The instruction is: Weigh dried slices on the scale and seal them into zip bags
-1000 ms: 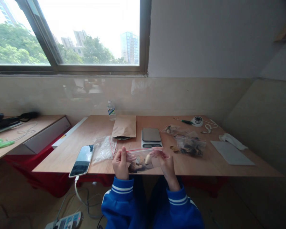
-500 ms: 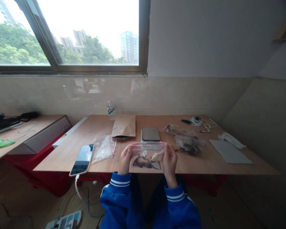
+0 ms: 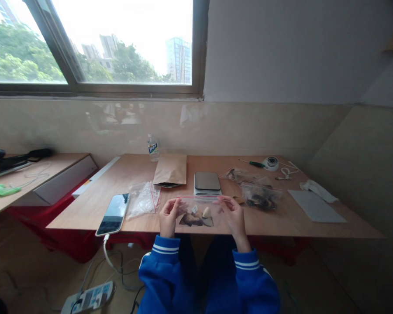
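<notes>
A clear zip bag (image 3: 196, 209) with a red seal strip hangs upright at the table's front edge. Inside it are dark brown dried pieces, a pale piece and a small white packet. My left hand (image 3: 169, 214) pinches the top left corner of the bag. At the top right, my right hand (image 3: 232, 213) has its thumb and forefinger closed on the seal strip, the other fingers loosely curled. Just behind the bag lies a small digital scale (image 3: 207, 181). Beyond my left hand is a brown paper pouch (image 3: 170, 170) with its dark mouth facing me.
Empty clear bags (image 3: 140, 201) and a charging phone (image 3: 113, 213) lie to the left. Filled zip bags (image 3: 261, 197) lie right of the scale. Farther out are a dome camera (image 3: 271, 163), a screwdriver (image 3: 256, 164), a white sheet (image 3: 316, 207) and a bottle (image 3: 153, 148).
My right hand has shifted inward along the seal strip, from the bag's right edge toward its middle. My left hand has moved slightly left. The view has tilted a little.
</notes>
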Tool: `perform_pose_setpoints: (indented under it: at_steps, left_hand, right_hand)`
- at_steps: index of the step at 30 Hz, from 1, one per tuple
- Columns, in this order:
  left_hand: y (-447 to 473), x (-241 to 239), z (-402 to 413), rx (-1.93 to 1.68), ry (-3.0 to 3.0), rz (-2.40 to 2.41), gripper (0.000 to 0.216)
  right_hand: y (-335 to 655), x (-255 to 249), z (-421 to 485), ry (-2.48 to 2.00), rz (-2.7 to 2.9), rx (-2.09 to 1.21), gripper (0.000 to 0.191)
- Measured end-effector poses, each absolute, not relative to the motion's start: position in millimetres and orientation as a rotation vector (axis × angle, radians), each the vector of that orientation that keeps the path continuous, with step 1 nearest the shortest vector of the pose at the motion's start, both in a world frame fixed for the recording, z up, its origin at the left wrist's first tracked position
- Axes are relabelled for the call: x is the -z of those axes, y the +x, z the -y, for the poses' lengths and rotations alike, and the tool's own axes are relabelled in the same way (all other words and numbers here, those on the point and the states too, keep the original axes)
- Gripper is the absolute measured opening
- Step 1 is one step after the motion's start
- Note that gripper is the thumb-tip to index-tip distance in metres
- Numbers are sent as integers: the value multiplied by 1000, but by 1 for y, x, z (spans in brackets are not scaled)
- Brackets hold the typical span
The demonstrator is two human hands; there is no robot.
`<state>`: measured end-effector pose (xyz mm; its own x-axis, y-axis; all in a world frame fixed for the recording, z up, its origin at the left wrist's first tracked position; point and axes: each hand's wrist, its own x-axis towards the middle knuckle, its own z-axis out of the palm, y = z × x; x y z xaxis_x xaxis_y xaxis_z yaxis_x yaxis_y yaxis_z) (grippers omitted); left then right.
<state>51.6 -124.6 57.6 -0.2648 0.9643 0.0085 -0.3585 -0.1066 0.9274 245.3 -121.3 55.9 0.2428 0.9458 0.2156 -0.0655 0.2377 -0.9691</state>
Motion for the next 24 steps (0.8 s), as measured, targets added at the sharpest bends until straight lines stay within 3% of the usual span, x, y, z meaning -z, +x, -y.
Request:
perform_pose_setpoints:
  at_steps: [15,24]
  left_hand:
    - [42,-32,117,-1586,921,-1166,42]
    - [32,-16,120,-1633,1118,-1347,33]
  right_hand:
    - [262,-32,118,-1197,1234,-775,35]
    - [252,-26,112,-1262,1245,-670,38]
